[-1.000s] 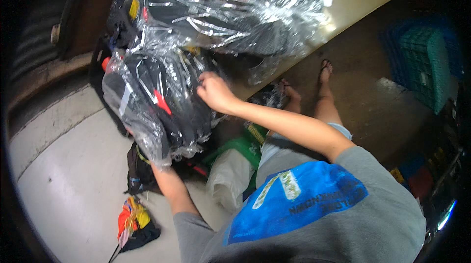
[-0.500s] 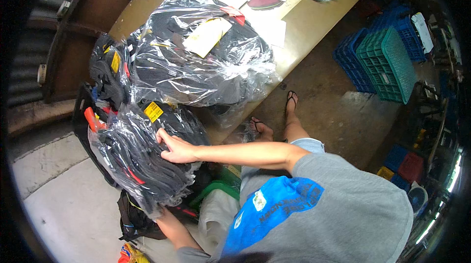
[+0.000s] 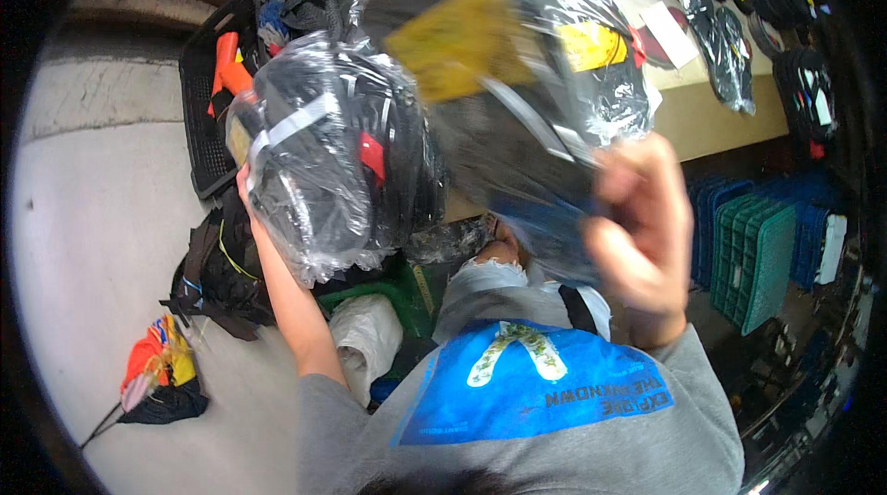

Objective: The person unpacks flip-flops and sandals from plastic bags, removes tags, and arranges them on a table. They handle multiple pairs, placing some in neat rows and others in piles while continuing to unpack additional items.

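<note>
Against the left hand (image 3: 245, 181), plastic (image 3: 340, 266) encloses black items (image 3: 397, 162).

Worn are a grey short-sleeved T-shirt (image 3: 573, 463) with blue print (image 3: 517, 403) and pale shorts (image 3: 485, 278).

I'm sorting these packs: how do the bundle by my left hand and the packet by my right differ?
The bundle shows a red tag; the packet shows a large yellow label. The bundle looks fairly sharp, while the packet is motion-blurred. Both look dark, apparently wrapped in clear plastic.
</note>
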